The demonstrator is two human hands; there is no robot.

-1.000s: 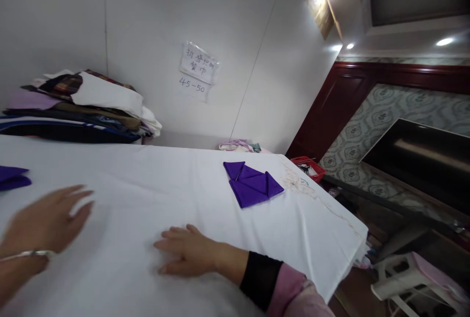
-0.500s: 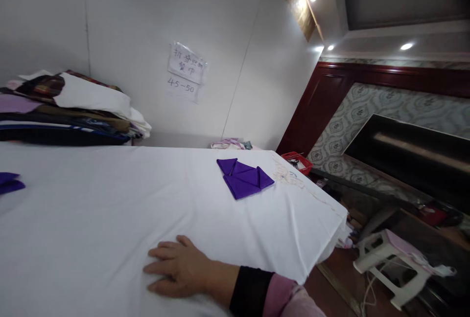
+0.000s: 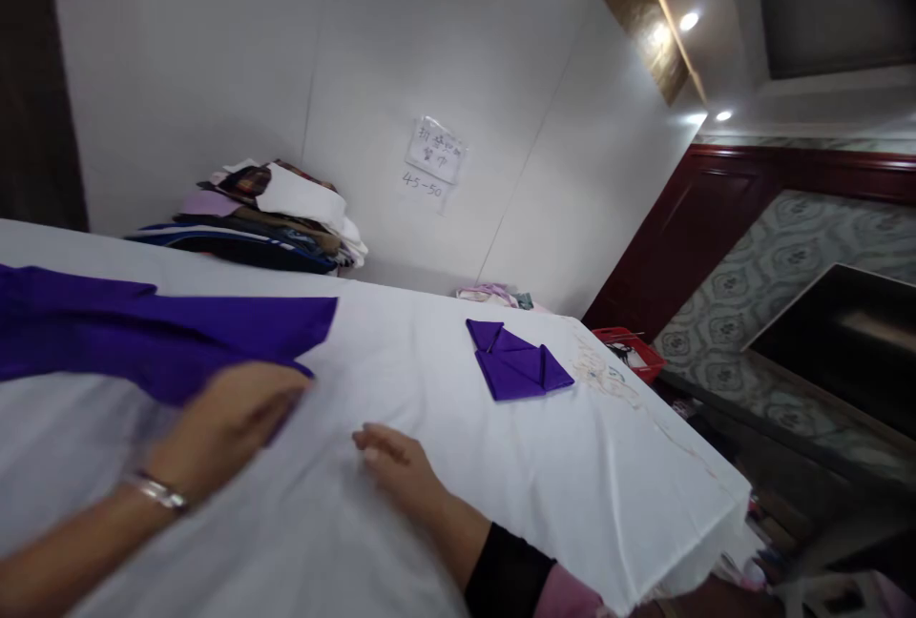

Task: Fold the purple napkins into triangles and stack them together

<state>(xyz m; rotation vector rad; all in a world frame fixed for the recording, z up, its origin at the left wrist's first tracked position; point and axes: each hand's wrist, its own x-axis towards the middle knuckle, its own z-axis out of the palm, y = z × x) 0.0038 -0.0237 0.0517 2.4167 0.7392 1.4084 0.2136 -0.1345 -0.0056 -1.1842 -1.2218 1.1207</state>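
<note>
One rumpled purple cloth [image 3: 215,324], pinched in left fingers [image 3: 276,385]; right fingers [image 3: 383,441] loosely unclenched.

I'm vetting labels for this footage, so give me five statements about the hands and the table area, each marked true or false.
1. The left hand holds a loose purple cloth. True.
2. A folded purple cloth lies on the white tablecloth. True.
3. The right hand grips the folded purple cloth. False: it is apart from it, with nothing visible in its fingers.
4. The bracelet is on the right wrist. False: it is on the left wrist.
5. In the picture, the pile of clothes is left of the handwritten sign. True.
</note>
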